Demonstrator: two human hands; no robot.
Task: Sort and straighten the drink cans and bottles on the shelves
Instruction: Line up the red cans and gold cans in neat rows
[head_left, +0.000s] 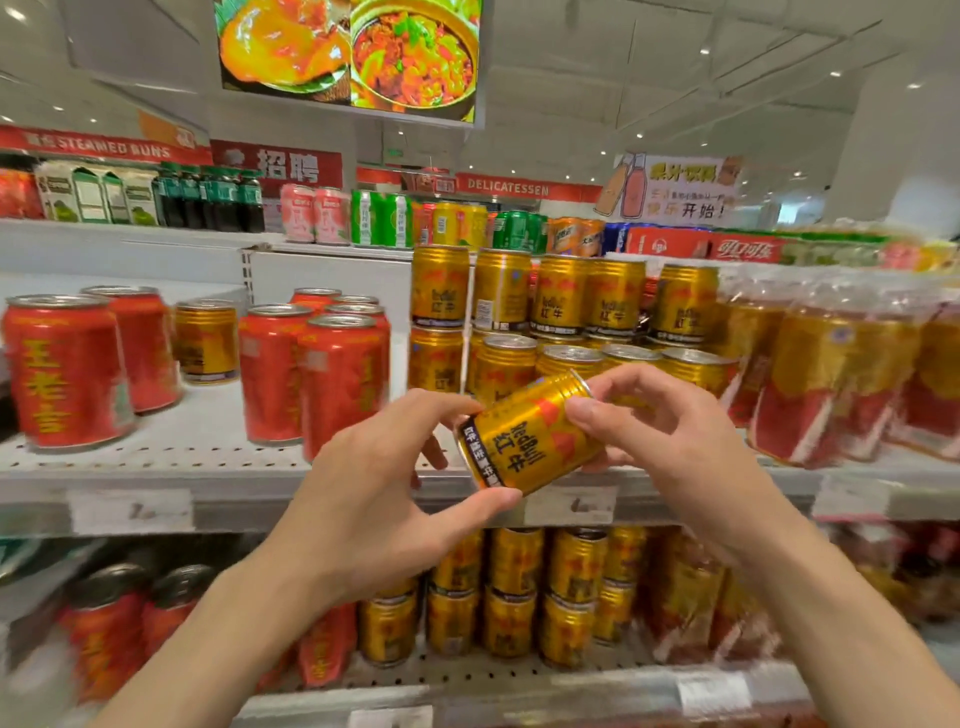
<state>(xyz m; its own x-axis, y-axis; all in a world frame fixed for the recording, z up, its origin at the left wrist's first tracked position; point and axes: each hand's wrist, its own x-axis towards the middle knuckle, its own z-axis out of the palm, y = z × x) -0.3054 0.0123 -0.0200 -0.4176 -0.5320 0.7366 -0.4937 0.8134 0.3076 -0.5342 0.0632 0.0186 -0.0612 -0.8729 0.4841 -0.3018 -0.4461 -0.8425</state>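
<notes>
I hold a gold Red Bull can (530, 434) tilted on its side in front of the middle shelf (208, 470). My left hand (384, 499) grips its bottom end with thumb and fingers. At the top end, my right hand (660, 436) pinches it. Behind it stand stacked gold Red Bull cans (561, 301), two levels high. Red herbal-tea cans (65, 371) and a second cluster of red cans (317, 374) stand to the left. One lone gold can (207, 340) sits among the red ones.
Shrink-wrapped gold and red multipacks (831, 384) fill the shelf's right side. The lower shelf (467, 691) carries more gold cans and red cans. On the top shelf (130, 239) stand cartons, dark bottles and mixed coloured cans. Price tags run along the shelf edges.
</notes>
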